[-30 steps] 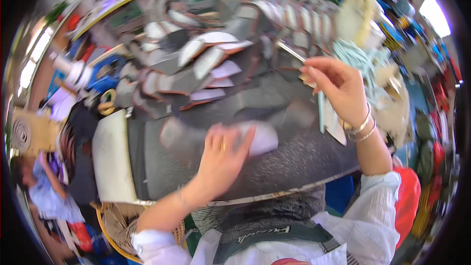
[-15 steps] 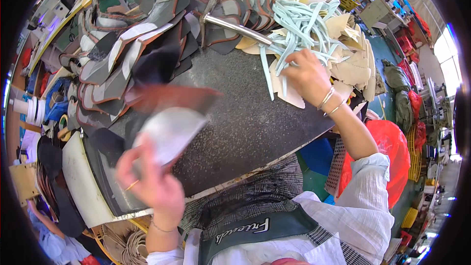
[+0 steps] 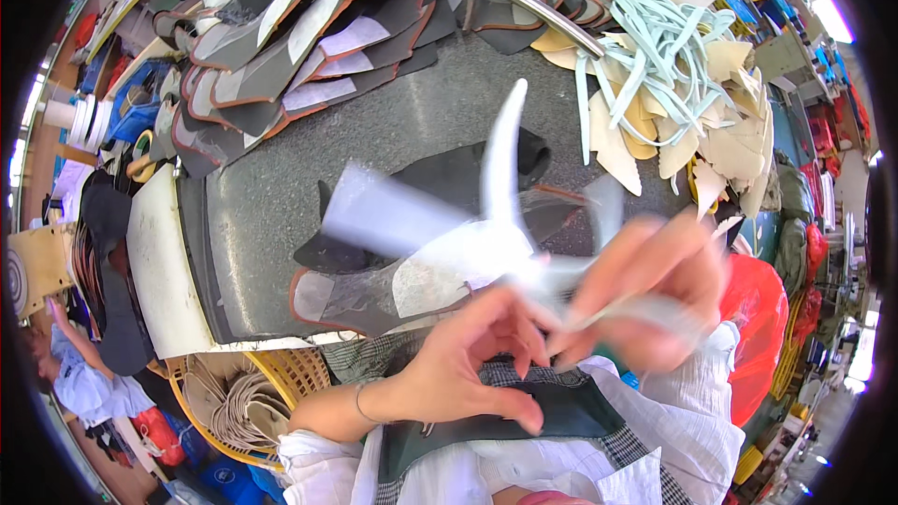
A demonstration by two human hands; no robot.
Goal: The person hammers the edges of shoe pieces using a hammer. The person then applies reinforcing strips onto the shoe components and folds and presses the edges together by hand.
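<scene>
My right hand (image 3: pixel 650 285), smeared by motion, pinches a thin pale strip (image 3: pixel 645 309) between thumb and fingers. Close to its left is my left hand (image 3: pixel 468 355), thumb apart and fingers loosely curled; I see no firm hold in it. Blurred white strips (image 3: pixel 506 159) swing above both hands, and where they join is unclear. Beneath them, at the near table edge, a dark shoe-upper piece (image 3: pixel 360 304) with brown edging and pale patches lies over another black piece (image 3: pixel 440 173).
Overlapping edged shoe-upper pieces (image 3: pixel 243 84) cover the far left of the dark tabletop (image 3: pixel 271 215). A hammer (image 3: pixel 543 11) rests at the back. Right of it are light-blue strips (image 3: pixel 669 47) on beige cut pieces (image 3: pixel 739 154). A yellow basket (image 3: pixel 290 379) stands below the table's left side.
The piece that my left hand was lifting now lies at the near edge. My right hand has come back from the light-blue strips with a pale strip, and both hands have met before me.
</scene>
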